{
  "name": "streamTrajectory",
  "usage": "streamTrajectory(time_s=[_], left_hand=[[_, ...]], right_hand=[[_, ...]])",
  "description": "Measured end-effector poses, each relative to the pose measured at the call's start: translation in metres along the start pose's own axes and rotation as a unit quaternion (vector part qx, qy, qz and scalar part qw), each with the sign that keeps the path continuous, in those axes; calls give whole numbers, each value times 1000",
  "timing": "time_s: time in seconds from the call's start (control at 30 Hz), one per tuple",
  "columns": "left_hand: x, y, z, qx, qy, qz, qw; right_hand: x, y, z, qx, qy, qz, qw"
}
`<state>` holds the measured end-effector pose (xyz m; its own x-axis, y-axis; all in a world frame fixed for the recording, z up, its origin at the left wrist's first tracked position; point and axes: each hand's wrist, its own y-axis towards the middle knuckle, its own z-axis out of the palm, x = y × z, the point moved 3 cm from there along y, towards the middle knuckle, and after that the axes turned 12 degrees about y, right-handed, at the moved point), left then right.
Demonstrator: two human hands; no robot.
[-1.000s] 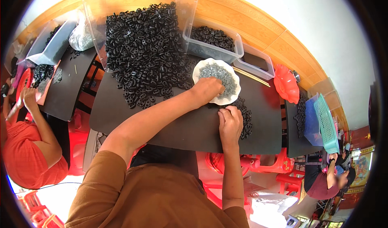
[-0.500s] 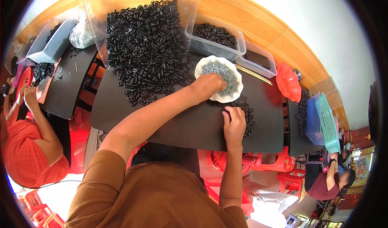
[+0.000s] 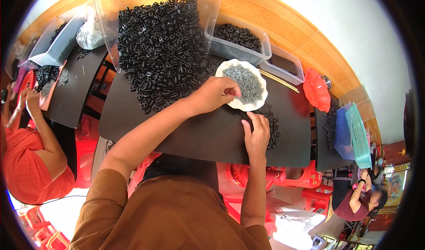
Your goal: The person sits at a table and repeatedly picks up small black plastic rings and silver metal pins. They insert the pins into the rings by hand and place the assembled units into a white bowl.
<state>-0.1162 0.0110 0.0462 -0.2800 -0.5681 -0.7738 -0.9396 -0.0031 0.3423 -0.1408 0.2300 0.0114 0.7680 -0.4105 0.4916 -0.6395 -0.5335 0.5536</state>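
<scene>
Left hand: here it is, the left hand point(image 3: 230, 94) at the near left rim of the bowl, fingers curled in, thumb and forefinger close together; whether a grey piece is caught between them, I can't make out.
Right hand: over to the right hand point(image 3: 251, 122), low on the near side of the bowl, half curled, a gap between thumb and forefinger, nothing visible in its grasp.
White bowl: centre stage, the scalloped white bowl point(image 3: 239, 105) sits on the dark tabletop point(image 3: 199, 137), just beyond both hands.
Grey pieces: a mound of small grey pieces point(image 3: 247, 81) fills it.
Small heap: black pieces point(image 3: 272, 128) lie scattered just right of the right hand.
Big pile: far left, a great spread of black two-holed parts point(image 3: 159, 50) spills from a large clear bin point(image 3: 102, 31) towards the near side.
Far side: a clear box point(image 3: 266, 46) of more black parts, then a pair of sticks point(image 3: 280, 81) right of the bowl.
Far right: a red dish point(image 3: 316, 90), wavy-edged.
</scene>
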Motion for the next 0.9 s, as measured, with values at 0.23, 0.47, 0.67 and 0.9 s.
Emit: streamTrajectory(time_s=[0.23,0.47,0.67,0.9], left_hand=[[7,-73,3,11,60,39,997],[11,-87,7,-9,7,-7,1000],[16,-87,3,-7,-19,-47,999],[17,-89,2,-23,-1,-15,1000]], right_hand=[[3,7,8,9,-34,26,999],[2,13,5,58,66,47,995],[4,20,1,65,39,5,997],[25,14,6,54,273,122,953]])
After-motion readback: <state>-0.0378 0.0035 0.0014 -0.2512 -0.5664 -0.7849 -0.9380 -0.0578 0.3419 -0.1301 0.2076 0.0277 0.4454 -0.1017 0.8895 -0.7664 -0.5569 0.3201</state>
